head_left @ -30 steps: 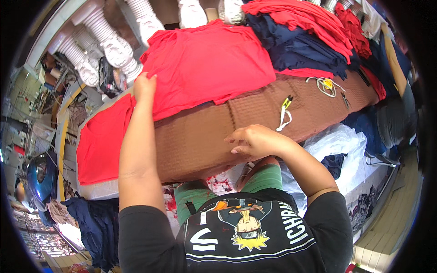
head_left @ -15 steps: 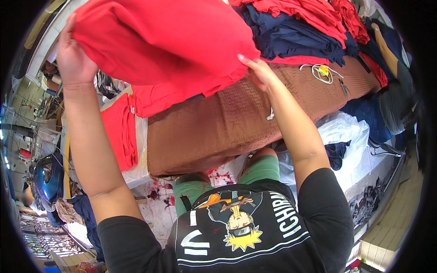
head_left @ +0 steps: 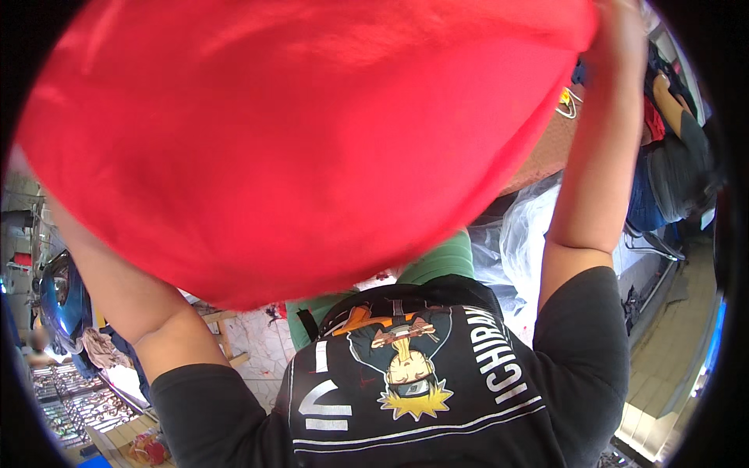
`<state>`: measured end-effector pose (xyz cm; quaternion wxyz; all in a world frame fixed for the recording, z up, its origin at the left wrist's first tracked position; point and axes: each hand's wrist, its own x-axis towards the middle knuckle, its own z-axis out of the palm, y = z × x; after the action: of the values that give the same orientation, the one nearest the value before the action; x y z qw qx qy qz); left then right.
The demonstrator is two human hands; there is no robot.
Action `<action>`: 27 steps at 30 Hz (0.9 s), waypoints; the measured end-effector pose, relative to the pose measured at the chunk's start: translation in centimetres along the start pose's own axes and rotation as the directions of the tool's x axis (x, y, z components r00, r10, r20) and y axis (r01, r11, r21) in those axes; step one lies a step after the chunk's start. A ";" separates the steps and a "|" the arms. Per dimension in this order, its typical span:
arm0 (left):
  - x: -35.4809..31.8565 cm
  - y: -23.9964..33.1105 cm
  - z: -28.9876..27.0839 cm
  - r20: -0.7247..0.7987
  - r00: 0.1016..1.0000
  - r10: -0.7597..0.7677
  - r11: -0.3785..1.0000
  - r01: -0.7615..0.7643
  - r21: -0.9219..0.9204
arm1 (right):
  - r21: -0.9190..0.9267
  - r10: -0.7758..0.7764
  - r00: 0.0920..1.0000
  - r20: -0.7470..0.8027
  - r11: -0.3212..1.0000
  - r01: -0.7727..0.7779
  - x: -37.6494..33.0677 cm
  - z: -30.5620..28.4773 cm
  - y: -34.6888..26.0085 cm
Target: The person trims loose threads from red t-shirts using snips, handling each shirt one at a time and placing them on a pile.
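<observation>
A large red garment (head_left: pixel 296 140) is raised high, close to the camera, and fills most of the view. My right hand (head_left: pixel 624 31) grips its upper right edge at the top of the frame. My left hand is hidden behind the red cloth; only my left forearm (head_left: pixel 125 288) shows rising under it at the left. The garment blocks nearly all of the table beneath.
A strip of brown fabric (head_left: pixel 546 152) with a small yellow-and-white item (head_left: pixel 568 100) shows at the right. Clear plastic wrap (head_left: pixel 519 234) lies below it. Another person (head_left: pixel 675 164) sits at the far right. A blue helmet (head_left: pixel 58 300) lies at the left.
I lifted the red garment off the stack on the table and raised it with both hands toward the camera, so it now covers the table and the piles seen before.
</observation>
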<state>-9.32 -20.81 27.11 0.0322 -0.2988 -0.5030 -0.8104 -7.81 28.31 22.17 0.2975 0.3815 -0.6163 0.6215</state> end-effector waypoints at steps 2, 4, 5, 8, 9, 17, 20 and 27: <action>1.6 -3.4 0.7 -0.117 0.993 -0.003 1.000 0.005 0.019 | -0.641 0.000 0.959 -0.282 0.744 -0.189 0.6 -0.2 4.2; 4.6 -7.6 0.5 -0.342 0.940 -0.006 0.995 0.041 0.096 | -0.691 0.067 0.878 -0.473 0.590 -0.418 2.9 -1.2 10.7; 5.6 -9.7 -0.8 -0.483 0.876 -0.007 0.985 0.089 0.148 | -0.596 0.168 0.939 -0.299 0.736 -0.321 2.7 -0.3 12.9; 6.3 -13.5 -12.4 -0.774 0.633 0.020 0.675 0.563 0.477 | -0.706 0.508 0.861 0.022 0.617 -0.347 0.8 1.5 13.3; 4.4 -16.3 -11.7 -0.671 0.733 0.109 0.651 0.458 0.606 | -0.784 0.497 0.867 0.009 0.542 -0.303 -1.4 0.4 15.0; -15.6 -30.4 9.3 0.055 0.992 -0.117 0.455 0.004 0.891 | -0.800 0.714 0.408 -0.569 -0.365 -0.477 -19.9 -5.1 19.7; -19.0 -32.0 12.5 0.331 0.879 -0.342 0.338 -0.214 0.917 | -0.813 0.680 0.472 -0.561 -0.346 -0.468 -21.1 -5.8 21.6; -14.2 -37.7 15.3 0.187 0.950 -0.252 0.265 -0.118 0.957 | -0.690 0.556 0.612 -0.563 0.091 -0.718 -23.3 -9.4 22.6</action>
<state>-4.03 7.03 -5.46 0.0940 -0.3160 -0.9003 -0.2841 -15.39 38.55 -9.13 0.1941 -0.1893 -0.9154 0.2975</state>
